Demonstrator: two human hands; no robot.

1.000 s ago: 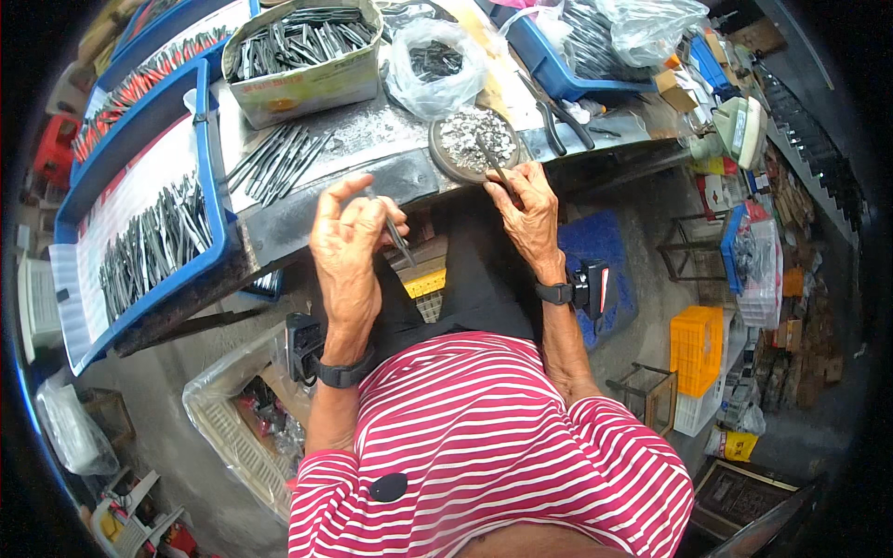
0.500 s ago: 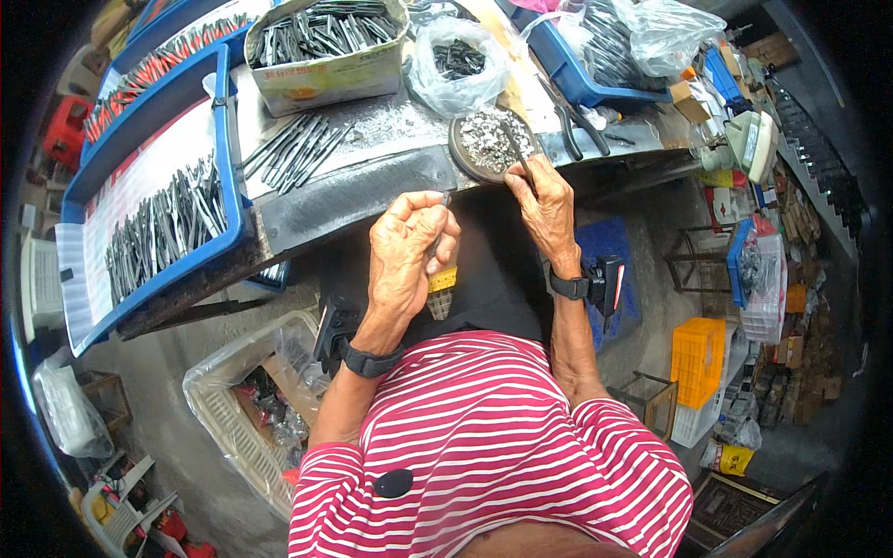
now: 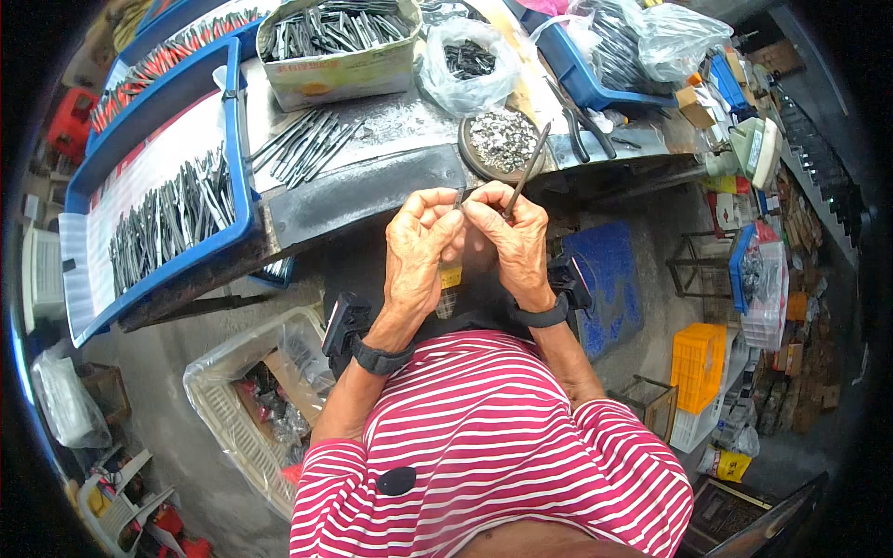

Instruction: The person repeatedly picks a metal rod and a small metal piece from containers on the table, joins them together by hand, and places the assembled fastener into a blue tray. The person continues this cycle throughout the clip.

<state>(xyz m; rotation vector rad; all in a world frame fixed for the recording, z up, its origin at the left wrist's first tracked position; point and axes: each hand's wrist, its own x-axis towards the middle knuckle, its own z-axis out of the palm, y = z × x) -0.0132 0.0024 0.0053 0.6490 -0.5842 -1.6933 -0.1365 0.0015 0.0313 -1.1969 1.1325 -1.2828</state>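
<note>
Cluttered metal workbench (image 3: 372,186) spans the far side, crowded with steel parts. Both hands meet just near of its edge: the left hand (image 3: 417,244) pinches a small dark metal piece (image 3: 459,197) at its fingertips, and the right hand (image 3: 513,244) grips a thin metal rod (image 3: 526,173) slanting up toward the bench. Just beyond lies a round dish of small metal bits (image 3: 502,141). Farther left, a blue tray (image 3: 149,223) holds dark pliers; a cardboard box (image 3: 339,46) of them stands far.
</note>
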